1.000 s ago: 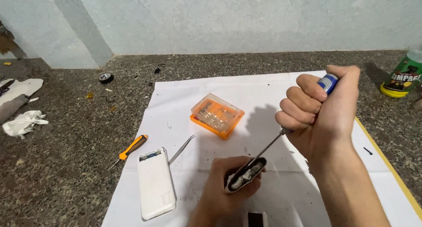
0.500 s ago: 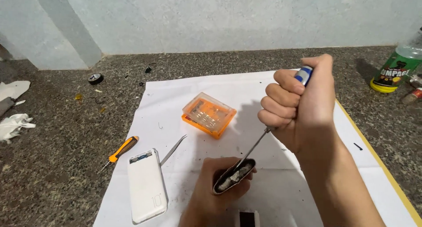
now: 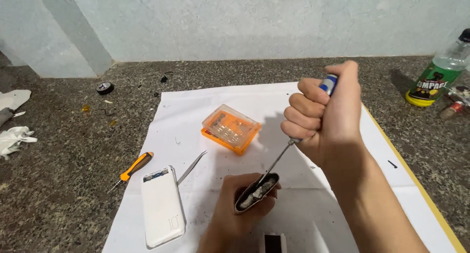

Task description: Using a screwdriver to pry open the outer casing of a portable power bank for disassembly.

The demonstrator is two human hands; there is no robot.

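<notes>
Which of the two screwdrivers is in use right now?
The blue-capped screwdriver, fisted in the right hand with its tip in the small casing. The orange-handled screwdriver lies untouched on the floor.

White sheet (image 3: 303,106) lies on the stone floor (image 3: 63,194). On the sheet, left: power bank (image 3: 162,206), tweezers (image 3: 191,168) just right of it. Small screwdriver (image 3: 131,171) left of the power bank, partly off the sheet's edge. Bit case (image 3: 230,129) behind the tweezers, mid-sheet. Left hand (image 3: 240,209) near front centre, holding a metal shell (image 3: 257,193). Right hand (image 3: 325,116) above and right of it, gripping a screwdriver (image 3: 284,152) whose tip sits in the shell. Bottle (image 3: 437,73) far right, off the sheet. Tape roll (image 3: 105,88) behind left, gloves (image 3: 14,135) far left.
</notes>
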